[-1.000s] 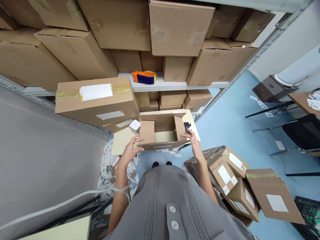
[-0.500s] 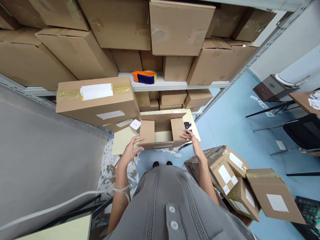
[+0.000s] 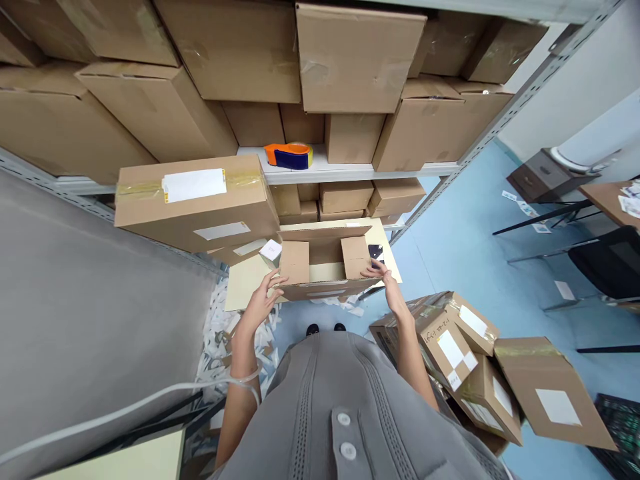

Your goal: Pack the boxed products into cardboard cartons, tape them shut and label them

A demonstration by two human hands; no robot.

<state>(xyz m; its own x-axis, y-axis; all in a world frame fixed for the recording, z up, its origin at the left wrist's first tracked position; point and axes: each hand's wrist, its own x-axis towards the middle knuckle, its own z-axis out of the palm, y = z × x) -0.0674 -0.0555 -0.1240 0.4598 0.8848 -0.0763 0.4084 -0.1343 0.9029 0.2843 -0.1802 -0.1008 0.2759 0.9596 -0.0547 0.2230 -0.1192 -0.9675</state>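
Observed from within the room: smooth matte grey wall (image 3: 100, 287) along the left; off-white wall (image 3: 593, 77) at far right. Floor (image 3: 440, 227) pale blue, smooth; white paper scraps (image 3: 213, 343) heaped at the grey wall's foot. Pale slotted-metal shelving post (image 3: 537, 85) slants across, meeting a white shelf board (image 3: 345, 172). Beyond: low two-tone drawer cabinet (image 3: 544, 177), brown-topped desk (image 3: 603, 202), black chair (image 3: 597, 267). Light even, shadows soft.

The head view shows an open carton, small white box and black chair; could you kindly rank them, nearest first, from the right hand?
1. Open carton: by the right hand.
2. Small white box: on the tabletop, left of the carton.
3. Black chair: off to the right.
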